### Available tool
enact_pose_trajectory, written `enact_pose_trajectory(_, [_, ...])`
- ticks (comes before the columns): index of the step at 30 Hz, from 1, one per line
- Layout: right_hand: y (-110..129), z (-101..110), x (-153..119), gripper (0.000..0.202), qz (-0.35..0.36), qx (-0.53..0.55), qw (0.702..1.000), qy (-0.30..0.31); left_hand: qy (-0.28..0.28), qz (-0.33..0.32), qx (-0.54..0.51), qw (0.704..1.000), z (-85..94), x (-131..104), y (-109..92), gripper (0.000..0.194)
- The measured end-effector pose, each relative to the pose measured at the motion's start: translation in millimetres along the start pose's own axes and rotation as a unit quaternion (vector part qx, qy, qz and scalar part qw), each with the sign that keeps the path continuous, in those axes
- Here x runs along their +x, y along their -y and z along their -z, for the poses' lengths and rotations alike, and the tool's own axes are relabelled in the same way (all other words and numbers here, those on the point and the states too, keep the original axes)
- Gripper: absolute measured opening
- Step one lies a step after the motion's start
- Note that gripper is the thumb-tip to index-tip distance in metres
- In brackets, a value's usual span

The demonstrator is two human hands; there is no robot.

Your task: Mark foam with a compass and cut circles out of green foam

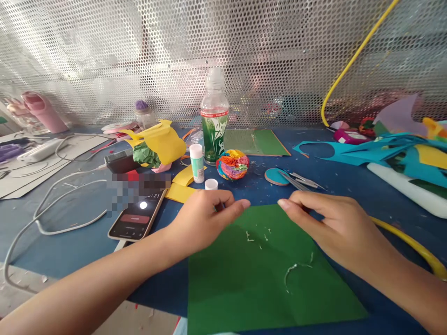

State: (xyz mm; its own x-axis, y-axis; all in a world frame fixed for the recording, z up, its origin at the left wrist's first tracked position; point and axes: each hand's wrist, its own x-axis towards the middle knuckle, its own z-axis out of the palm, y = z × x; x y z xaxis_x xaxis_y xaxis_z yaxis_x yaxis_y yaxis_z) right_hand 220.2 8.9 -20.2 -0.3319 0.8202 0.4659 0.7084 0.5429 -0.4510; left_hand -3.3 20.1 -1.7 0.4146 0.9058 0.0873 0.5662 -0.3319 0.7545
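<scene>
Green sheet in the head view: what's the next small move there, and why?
I'd probably have the right hand brush the whitish bits off the green sheet: several small ones and a curved strand lie on its surface, and no object shows in that hand, so it seems free.

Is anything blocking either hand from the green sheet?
Nothing visible stands between the left hand, or the right hand, and the green sheet. Pale strands lie on the sheet itself; the small white cap stands beyond the left hand, outside that path.
</scene>
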Motion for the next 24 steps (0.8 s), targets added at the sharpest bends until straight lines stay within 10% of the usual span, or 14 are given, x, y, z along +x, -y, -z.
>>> enact_pose_trajectory(6, [-28.2, -8.8, 14.7, 0.032, -0.054, 0.047, 0.997, -0.043, -0.129, -0.007, 0.037, 0.991, 12.0, 14.8, 19.3, 0.039])
enact_pose_trajectory(13, [-13.3, 3.3, 17.2, 0.03, -0.091, 0.091, 0.982, 0.141, 0.008, -0.056, 0.091, 0.994, 18.4, 8.8, 11.4, 0.029])
enact_pose_trajectory(16, [-4.8, 2.2, 15.1, 0.048, -0.045, 0.091, 0.96, 0.259, 0.103, -0.113, 0.135, 0.979, 15.3, 1.2, 7.1, 0.048])
enact_pose_trajectory(19, [1.1, -11.1, 11.7, 0.073, -0.023, 0.072, 0.967, 0.245, 0.095, -0.119, 0.182, 0.971, 5.5, -4.6, 11.8, 0.088])
enact_pose_trajectory(24, [-4.0, -35.1, 15.4, 0.031, -0.023, 0.065, 0.986, 0.15, 0.096, -0.103, 0.233, 0.962, -7.6, -6.3, 23.2, 0.118])
